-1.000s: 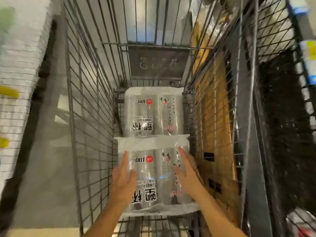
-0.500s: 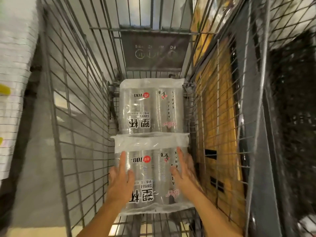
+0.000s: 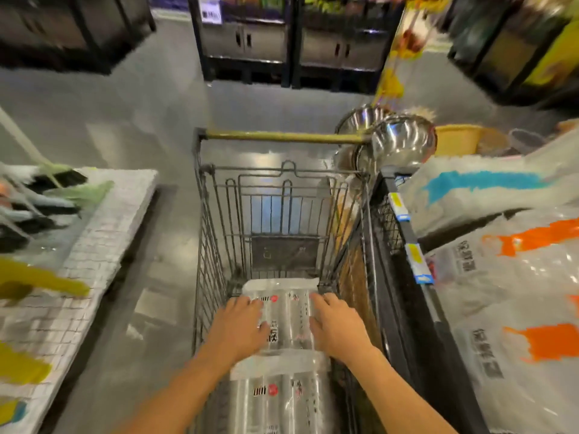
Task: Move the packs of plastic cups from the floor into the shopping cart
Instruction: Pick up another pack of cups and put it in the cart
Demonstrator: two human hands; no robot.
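Store aisle [image 3: 141,120], shopping cart [image 3: 216,239]; left hand [image 3: 238,327] and right hand [image 3: 338,327] spread flat on pack [image 3: 289,317] beneath, likely seating it.

I count one shopping cart [image 3: 205,233], and two packs of plastic cups inside it, the far pack [image 3: 289,321] and the near pack [image 3: 279,399]. Two hands reach in, a left hand [image 3: 238,327] and a right hand [image 3: 338,330]. Beside the cart sit at least two steel bowls [image 3: 404,140] and one yellow basket [image 3: 457,137].

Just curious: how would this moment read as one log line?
left hand: spread over far pack | right hand: spread, same pack | near pack: also in shopping cart
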